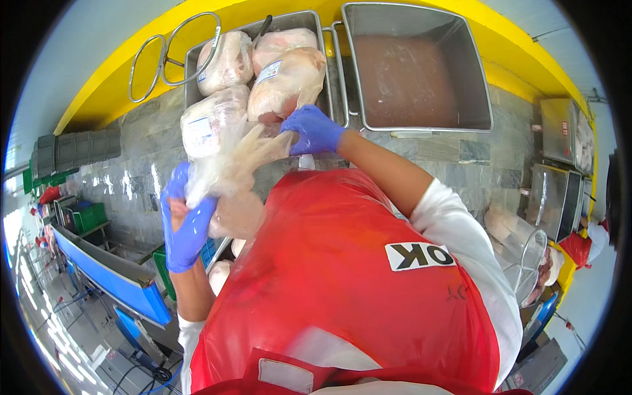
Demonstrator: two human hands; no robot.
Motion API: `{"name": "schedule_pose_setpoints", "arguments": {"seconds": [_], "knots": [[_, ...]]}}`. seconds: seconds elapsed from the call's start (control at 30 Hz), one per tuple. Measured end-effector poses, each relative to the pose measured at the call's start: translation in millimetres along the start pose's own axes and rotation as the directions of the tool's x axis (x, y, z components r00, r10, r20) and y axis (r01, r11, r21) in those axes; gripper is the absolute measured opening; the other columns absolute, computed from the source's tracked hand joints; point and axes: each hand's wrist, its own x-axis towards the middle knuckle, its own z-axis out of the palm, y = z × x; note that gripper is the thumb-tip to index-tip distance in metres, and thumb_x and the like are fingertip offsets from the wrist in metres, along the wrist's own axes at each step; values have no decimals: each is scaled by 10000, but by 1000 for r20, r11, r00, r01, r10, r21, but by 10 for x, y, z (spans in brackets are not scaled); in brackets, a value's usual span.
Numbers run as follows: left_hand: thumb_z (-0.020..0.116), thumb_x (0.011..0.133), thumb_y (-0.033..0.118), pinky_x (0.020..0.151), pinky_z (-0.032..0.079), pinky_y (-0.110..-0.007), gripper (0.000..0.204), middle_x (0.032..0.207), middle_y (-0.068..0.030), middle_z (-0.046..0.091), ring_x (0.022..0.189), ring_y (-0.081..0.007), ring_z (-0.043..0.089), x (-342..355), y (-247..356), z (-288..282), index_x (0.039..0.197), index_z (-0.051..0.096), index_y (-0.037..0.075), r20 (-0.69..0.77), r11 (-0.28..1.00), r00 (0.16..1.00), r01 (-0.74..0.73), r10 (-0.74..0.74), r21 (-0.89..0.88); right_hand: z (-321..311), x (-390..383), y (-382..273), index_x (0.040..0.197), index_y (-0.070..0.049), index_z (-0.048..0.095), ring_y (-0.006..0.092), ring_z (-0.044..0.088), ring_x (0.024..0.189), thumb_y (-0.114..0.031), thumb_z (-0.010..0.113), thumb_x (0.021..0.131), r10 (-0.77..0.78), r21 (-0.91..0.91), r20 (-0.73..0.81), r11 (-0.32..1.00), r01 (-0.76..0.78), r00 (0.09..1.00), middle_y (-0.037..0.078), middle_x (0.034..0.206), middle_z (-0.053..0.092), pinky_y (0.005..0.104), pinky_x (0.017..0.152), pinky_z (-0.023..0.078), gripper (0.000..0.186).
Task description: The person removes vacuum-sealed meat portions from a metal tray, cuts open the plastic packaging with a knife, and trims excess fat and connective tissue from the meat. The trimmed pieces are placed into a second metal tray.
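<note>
In a blue glove, my right hand point(313, 130) pinches the gathered clear plastic bag point(240, 158) close to the lower end of a large bagged piece of meat point(286, 82). My left hand point(187, 217), also gloved in blue, is closed on the bag's loose end, nearer my body. The plastic stretches, crumpled, between both hands. Other bagged pieces of pale meat point(209, 122) with white labels lie beside it in a steel tub point(321, 39). A black handle point(266, 25) sticks up at the tub's far side. Plastic hides some fingertips.
Right of the meat tub stands a second steel tub point(488, 99) with a reddish-brown bottom. Metal hoops point(158, 59) rise at the far left. More pale pieces point(220, 276) sit low beside my left forearm. Steel bins point(553, 197) stand at the right, near another person's red garment point(575, 250).
</note>
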Motion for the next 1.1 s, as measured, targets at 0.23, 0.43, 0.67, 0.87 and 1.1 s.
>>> {"name": "schedule_pose_setpoints", "arguments": {"seconds": [0.23, 0.43, 0.67, 0.87, 1.1], "knots": [[630, 816, -36, 870, 513, -312, 370, 1079, -88, 687, 960, -164, 647, -547, -192, 336, 1185, 636, -15, -290, 935, 925, 147, -245, -321, 172, -260, 468, 898, -156, 708, 390, 669, 834, -291, 668, 830, -2, -58, 111, 998, 8, 994, 165, 846, 693, 487, 758, 529, 156], [596, 816, -38, 897, 547, -389, 467, 1145, -137, 666, 988, -239, 666, -536, -95, 27, 1281, 577, -16, -566, 903, 789, -34, -240, -429, -409, -293, -60, 957, -128, 723, 395, 669, 820, -233, 632, 830, 41, 272, -208, 962, 17, 977, 191, 883, 695, 485, 748, 536, 188], [857, 746, 397, 1150, 334, -439, 950, 1410, -246, 466, 1342, -367, 436, 498, -1094, 498, 1451, 373, -17, 17, 787, 997, -65, 69, 614, -1382, 401, -817, 888, -47, 687, 384, 659, 799, -185, 672, 780, -26, 325, -247, 940, 108, 969, 239, 830, 656, 441, 680, 494, 176], [830, 704, 451, 999, 435, -482, 848, 1257, -261, 584, 1163, -410, 552, 1603, -2290, 1662, 1332, 521, -29, 202, 618, 892, -430, 405, 658, -1400, 202, -683, 881, -28, 696, 401, 674, 828, -295, 683, 785, 30, -30, -280, 999, -40, 959, 218, 874, 694, 456, 719, 542, 284], [673, 889, 284, 933, 475, -476, 474, 1182, -260, 635, 1103, -404, 596, 1831, -2900, 1572, 1224, 603, -45, 112, 756, 833, -541, 542, 369, -1425, -1653, -270, 1223, -120, 617, 387, 597, 1072, -319, 679, 817, 533, -79, -423, 784, -615, 733, 196, 1140, 595, 481, 917, 489, 456]]}}
